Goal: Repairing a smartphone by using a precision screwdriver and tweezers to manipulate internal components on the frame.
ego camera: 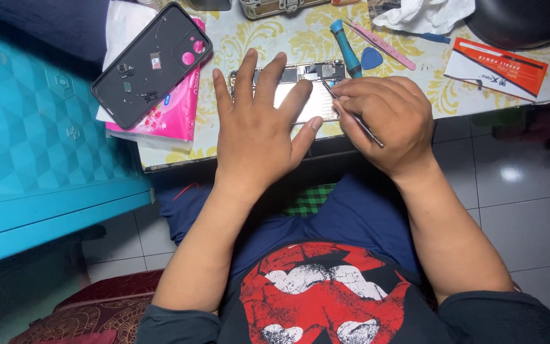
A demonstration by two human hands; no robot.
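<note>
1. Head view, hidden parts: the left hand (256,127) lies flat with fingers spread over the opened phone (300,89), covering its left half; the right hand (386,118) hides the phone's right end. At 12 o'clock a metal box (275,6) is cut off by the frame edge, and a dark round object (523,19) at 1 o'clock is only partly seen.
2. Counts: one opened phone, one black back cover (151,64) at 10 o'clock resting on a pink packet (173,114), one teal screwdriver (346,48), one blue pick (372,58), one pink tweezers (380,43), one orange-and-white card (494,67) at 2 o'clock.
3. The phone lies on the yellow-patterned table (249,38) near its front edge, a pale shiny plate along its middle and dark parts along its upper edge.
4. Grip: the right hand's fingers are closed around a thin metal tool (351,114), its tip on the phone's upper right; the left hand is open, pressing, grasping nothing.
</note>
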